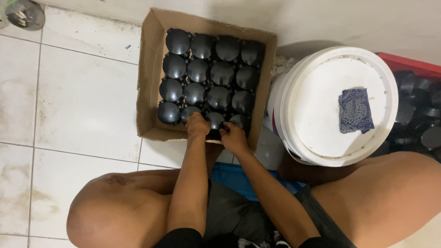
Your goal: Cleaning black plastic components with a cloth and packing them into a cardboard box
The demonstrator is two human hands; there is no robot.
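A cardboard box (pixel 149 78) on the tiled floor holds several round black plastic caps (pixel 198 70) packed in rows. Both my hands reach into its near edge. My left hand (pixel 197 125) rests on a black cap in the front row, fingers curled over it. My right hand (pixel 233 138) grips the same dark piece (pixel 215 120) from the right side. The cap between my hands is mostly hidden by my fingers.
A white bucket with a lid (pixel 317 105) stands right of the box, with a folded blue patterned cloth (pixel 355 111) on top. A red crate (pixel 409 64) with more black parts sits far right. My knees frame the bottom. A floor drain (pixel 25 14) lies top left.
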